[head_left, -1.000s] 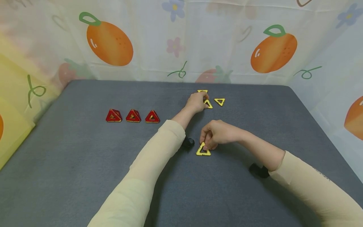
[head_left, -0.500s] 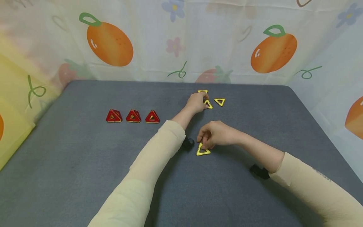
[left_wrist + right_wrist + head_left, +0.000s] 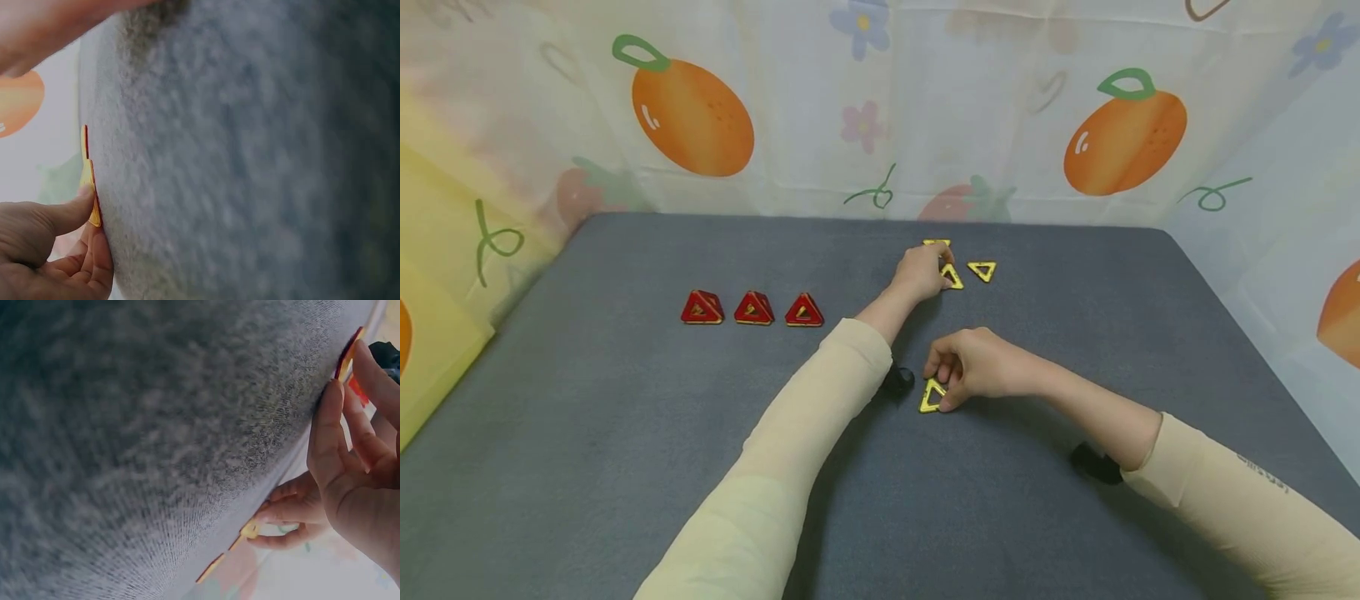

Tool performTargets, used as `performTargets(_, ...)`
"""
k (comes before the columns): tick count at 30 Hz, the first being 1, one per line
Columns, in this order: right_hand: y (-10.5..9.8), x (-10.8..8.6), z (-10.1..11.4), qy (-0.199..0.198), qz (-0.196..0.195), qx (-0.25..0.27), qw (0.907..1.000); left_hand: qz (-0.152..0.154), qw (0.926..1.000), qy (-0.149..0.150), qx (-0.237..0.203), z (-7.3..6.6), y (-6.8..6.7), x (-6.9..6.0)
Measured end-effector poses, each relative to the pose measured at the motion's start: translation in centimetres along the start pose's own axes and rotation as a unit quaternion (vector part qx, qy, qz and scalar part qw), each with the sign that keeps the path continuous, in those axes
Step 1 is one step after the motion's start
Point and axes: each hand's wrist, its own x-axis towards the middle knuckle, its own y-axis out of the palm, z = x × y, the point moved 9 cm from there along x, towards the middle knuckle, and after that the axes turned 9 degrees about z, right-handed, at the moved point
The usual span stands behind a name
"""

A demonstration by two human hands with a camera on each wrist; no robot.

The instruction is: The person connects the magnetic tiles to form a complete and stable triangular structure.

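Note:
At the far middle of the table, my left hand [image 3: 920,273] pinches a yellow triangle tile [image 3: 957,278] lying on the cloth. In the left wrist view the thumb presses on this tile [image 3: 89,172], whose edge is red, with fingers below it. Nearer to me, my right hand [image 3: 988,364] holds another yellow triangle tile [image 3: 927,395] by its right side, between thumb and fingertips. The right wrist view has that tile [image 3: 347,357] seen edge-on, tilted, with a red underside. A third yellow tile [image 3: 937,242] is partly hidden behind the left hand.
Another yellow tile [image 3: 982,264] lies right of the left hand. Three red pyramids [image 3: 754,308] stand in a row at left. The grey table [image 3: 662,467] ends at a fruit-printed curtain [image 3: 805,100]. Black wrist cameras [image 3: 898,381] hang below both forearms.
My right hand has shifted its fingers on the near tile, the thumb now at its lower right corner, and the forearm has moved slightly lower. The left hand stays on its tile.

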Motion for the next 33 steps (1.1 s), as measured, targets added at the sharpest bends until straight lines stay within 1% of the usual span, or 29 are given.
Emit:
performTargets(4,-0.1,0.0,0.4,-0.006,-0.004,-0.004,1.0,-0.013,0.9997,-0.017,-0.014,0.5,-0.6,-0.3)
performTargets(6,-0.1,0.1,0.5,-0.009,-0.006,-0.005,0.9999,-0.015,0.9995,-0.022,-0.017,0.7,-0.9,-0.5)
performTargets(8,0.0,0.1,0.5,-0.009,-0.007,-0.005,0.9999,-0.018,0.9996,-0.016,-0.016,0.8,-1.1,-0.8)
performTargets(11,0.1,0.1,0.5,-0.009,-0.006,-0.003,0.9999,-0.02,0.9996,0.007,-0.018,0.6,-1.5,-1.6)
performTargets(15,0.2,0.0,0.4,-0.008,-0.005,0.0,1.0,-0.02,0.9983,0.045,-0.031,0.5,-1.9,-3.1)
performTargets(18,0.3,-0.1,0.3,-0.01,-0.006,0.001,0.9999,-0.018,0.9962,0.062,-0.059,0.7,-2.3,-4.4)
performTargets(22,0.3,-0.2,0.2,-0.013,-0.006,0.005,0.9999,-0.014,0.992,0.075,-0.101,1.1,-3.1,-6.1)
performTargets(26,0.3,-0.3,0.0,-0.011,-0.006,0.008,0.9999,0.0,0.9888,0.089,-0.12,1.2,-3.7,-7.7)
performTargets(29,0.3,-0.3,0.0,-0.011,-0.005,0.011,0.9999,0.017,0.9875,0.101,-0.12,1.1,-3.6,-9.2)
performTargets(33,0.2,-0.3,0.0,-0.009,-0.004,0.013,0.9999,0.041,0.9864,0.114,-0.111,1.1,-2.7,-10.9)
